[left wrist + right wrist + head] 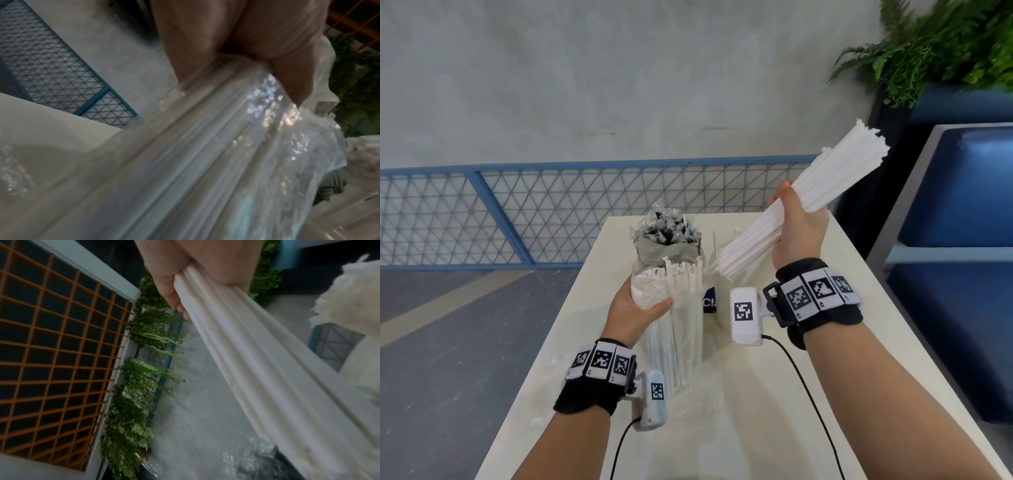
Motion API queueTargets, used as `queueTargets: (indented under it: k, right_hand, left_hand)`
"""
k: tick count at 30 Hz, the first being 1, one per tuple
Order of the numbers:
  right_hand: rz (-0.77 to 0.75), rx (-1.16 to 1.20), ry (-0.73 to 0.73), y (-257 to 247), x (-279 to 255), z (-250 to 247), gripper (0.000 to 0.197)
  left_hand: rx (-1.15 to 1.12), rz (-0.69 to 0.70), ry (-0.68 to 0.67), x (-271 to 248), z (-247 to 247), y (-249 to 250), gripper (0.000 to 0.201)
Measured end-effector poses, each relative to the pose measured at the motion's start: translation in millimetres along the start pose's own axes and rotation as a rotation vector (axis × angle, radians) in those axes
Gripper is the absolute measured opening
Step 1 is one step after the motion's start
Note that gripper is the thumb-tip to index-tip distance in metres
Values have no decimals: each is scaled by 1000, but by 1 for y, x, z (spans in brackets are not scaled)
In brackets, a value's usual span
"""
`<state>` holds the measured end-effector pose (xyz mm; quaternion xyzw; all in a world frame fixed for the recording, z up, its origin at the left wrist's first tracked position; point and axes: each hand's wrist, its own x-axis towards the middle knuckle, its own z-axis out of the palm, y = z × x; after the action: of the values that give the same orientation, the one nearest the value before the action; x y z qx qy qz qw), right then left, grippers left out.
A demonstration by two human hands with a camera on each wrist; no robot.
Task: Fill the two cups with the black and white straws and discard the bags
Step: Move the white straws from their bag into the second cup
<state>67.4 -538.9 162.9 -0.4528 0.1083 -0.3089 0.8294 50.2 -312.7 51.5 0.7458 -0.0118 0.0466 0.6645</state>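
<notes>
Left hand [635, 313] wraps the top of the clear bag of white straws [681, 339], standing upright on the table [825, 394]. Just beyond those fingers stands the bag of black straws [667, 236]. Right of the grip, a white cup [722, 308]. Right hand [799, 229] clamps a loose bundle of white straws [787, 209], tilted, raised above the cup.

Arms: bare, no sleeves.
Left wrist band [599, 377]: black, topped by white tiles printed with black square codes.
Right wrist band [822, 294]: same make.
Wrist cameras [745, 315]: white boxes, coded label, thin black cable trailing.
</notes>
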Motion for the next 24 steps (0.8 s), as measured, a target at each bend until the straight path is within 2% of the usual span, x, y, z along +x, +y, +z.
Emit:
queueTargets:
  k: [4,6,7,11,17,21,23,24]
  right_hand:
    - [-126,-154,32,3,2,3,12]
    - [-177,-258,-2,14,3,1,24]
    - [-182,-311,-40,21,3,-1,28]
    - [-136,-451,-107,49,-1,-11,22]
    - [-186,-460,-115,57,4,-15,29]
    - [-274,-500,-193,55,5,-18,44]
    - [-363,-666,-205,60,6,-24,34]
    - [-449,-825,-212,66,7,-28,26]
  left_hand:
    - [-43,29,-10,-2,5,6,50]
    - [-30,18,-19,-3,7,5,51]
    - [-21,12,-18,-4,7,4,51]
    - [12,13,-37,-4,6,1,50]
    - [-13,23,-39,-5,7,3,53]
    - [-24,17,-39,-4,7,1,53]
    - [-26,13,-42,-3,7,0,52]
    - [-28,13,-43,-3,7,0,52]
